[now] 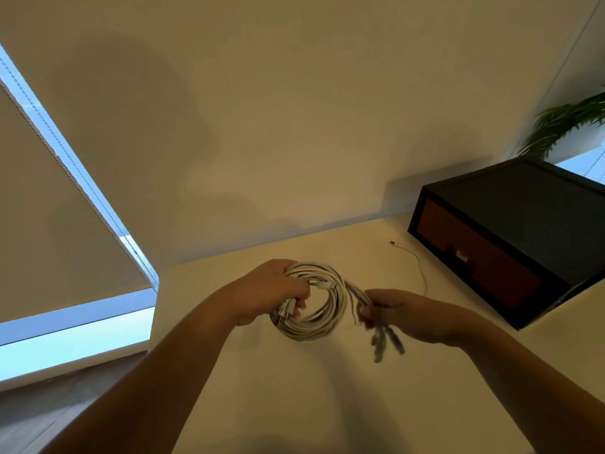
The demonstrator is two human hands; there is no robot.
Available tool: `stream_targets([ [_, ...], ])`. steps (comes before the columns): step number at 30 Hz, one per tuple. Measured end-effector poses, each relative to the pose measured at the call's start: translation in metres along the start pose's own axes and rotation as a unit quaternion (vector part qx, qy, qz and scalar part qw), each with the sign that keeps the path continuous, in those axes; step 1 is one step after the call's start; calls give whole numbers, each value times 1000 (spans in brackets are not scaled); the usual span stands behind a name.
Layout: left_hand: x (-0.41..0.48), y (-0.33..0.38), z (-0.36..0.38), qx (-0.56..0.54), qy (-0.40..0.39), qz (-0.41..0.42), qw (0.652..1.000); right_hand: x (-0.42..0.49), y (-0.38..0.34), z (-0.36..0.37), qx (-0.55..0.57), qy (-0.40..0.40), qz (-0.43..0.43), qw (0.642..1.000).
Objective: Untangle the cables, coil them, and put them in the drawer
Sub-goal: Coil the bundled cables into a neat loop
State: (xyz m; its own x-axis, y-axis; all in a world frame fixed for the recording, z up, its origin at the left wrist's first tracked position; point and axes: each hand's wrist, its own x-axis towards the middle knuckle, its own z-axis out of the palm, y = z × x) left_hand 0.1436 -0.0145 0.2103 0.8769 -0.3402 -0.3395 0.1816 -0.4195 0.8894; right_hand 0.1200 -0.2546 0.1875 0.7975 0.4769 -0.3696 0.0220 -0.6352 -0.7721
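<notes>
A coil of white cables (312, 326) is held over the pale bench (294, 394), its loop facing us and its loose tails running out to the right. The left hand (271, 290) grips the coil's left side, fingers curled through the ring. The right hand (404, 312), just beside the coil, is closed round the tails, whose grey plug ends (386, 342) hang down, blurred. The strands lie in several even turns. Beyond the right hand we see a single white cable (408, 250) on the bench, near the dark drawer unit (510, 204), its brown front closed.
</notes>
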Motion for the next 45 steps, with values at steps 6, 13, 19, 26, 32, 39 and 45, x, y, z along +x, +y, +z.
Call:
stream_targets([
  [6, 3, -1, 11, -19, 17, 5, 1000, 10, 0, 13, -4, 42, 56, 998],
  [13, 2, 3, 19, -75, 23, 6, 997, 22, -1, 26, 306, 163, 0, 938],
  [19, 1, 3, 20, -84, 9, 7, 996, 23, -10, 29, 436, 190, -79, 876],
  [26, -1, 1, 17, -94, -30, -4, 995, 28, -12, 18, 444, 190, -109, 869],
  [32, 2, -1, 6, -87, -68, 10, 994, 23, -10, 10, 460, 135, -131, 868],
  [39, -1, 0, 8, -60, -73, -9, 996, 22, -8, 3, 377, 176, -140, 899],
  [45, -2, 4, 13, -71, -97, -1, 993, 27, -4, 2, 439, 153, -148, 873],
])
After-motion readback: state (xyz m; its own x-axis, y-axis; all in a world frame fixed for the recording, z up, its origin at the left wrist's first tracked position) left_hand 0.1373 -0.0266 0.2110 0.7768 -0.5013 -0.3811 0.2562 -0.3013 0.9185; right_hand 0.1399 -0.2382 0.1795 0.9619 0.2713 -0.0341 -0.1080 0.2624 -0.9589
